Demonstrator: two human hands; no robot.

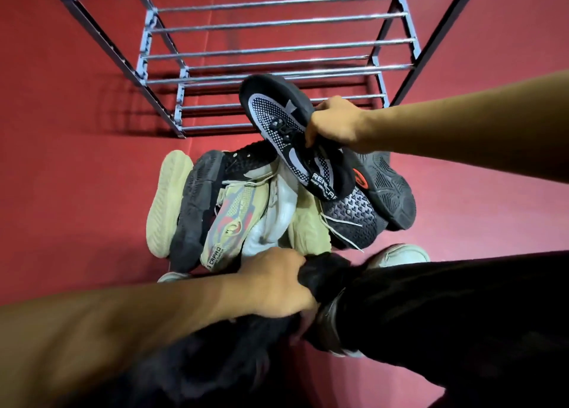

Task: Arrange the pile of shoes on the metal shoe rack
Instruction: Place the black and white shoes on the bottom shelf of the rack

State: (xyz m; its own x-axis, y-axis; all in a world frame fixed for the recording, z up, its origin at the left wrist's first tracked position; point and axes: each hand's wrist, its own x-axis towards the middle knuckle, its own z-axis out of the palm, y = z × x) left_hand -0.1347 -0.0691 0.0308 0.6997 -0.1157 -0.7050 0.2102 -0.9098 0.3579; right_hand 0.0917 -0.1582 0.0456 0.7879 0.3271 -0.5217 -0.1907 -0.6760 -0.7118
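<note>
A metal shoe rack (277, 49) with several bare chrome bars stands at the top of the view on the red floor. My right hand (335, 126) grips a black-and-white knit sneaker (286, 130) by its side, held tilted above the pile with its toe toward the rack. The pile of shoes (264, 204) lies just in front of the rack: a beige shoe sole-up, a dark grey one, a beige-and-red trainer, a white one and black ones. My left hand (277, 284) is closed on a dark shoe (326, 281) at the pile's near edge, mostly hidden by my trouser leg.
Red carpet (77, 176) surrounds the pile on both sides. My black trouser leg (462, 315) crosses the lower right. A white shoe (400, 253) shows beside it. The rack's dark side posts (431, 38) slant outward.
</note>
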